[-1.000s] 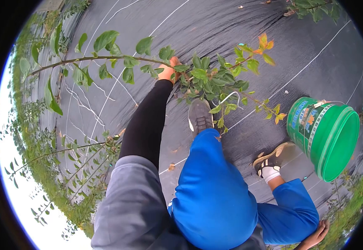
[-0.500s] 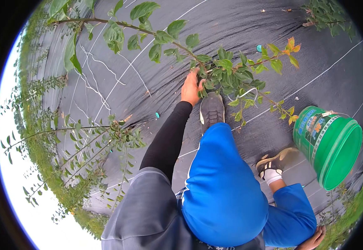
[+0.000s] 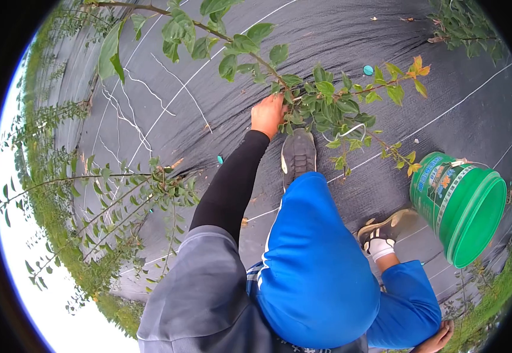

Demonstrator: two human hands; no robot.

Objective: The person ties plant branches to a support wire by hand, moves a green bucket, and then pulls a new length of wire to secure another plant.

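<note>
My left hand, at the end of a black sleeve, reaches into the base of a leafy young plant. Its fingers are curled in at the stems, and leaves partly hide their tips; what they hold cannot be made out. One long branch of the plant runs to the upper left, and a shoot with orange-tipped leaves extends right. A white strip loops among the lower leaves. At the bottom right edge, my right hand lies beside my bent leg with its fingers stretched out, holding nothing visible.
Black ground sheeting with white lines covers the ground. A green bucket lies tilted at right, its mouth facing down-right. Another leafy plant spreads at left. Pale strings lie on the sheeting. My shoe stands just below the plant.
My left hand has closed: the thumb stood apart from the fingers before, and now the fingers are curled in at the stems. The view has shifted slightly.
</note>
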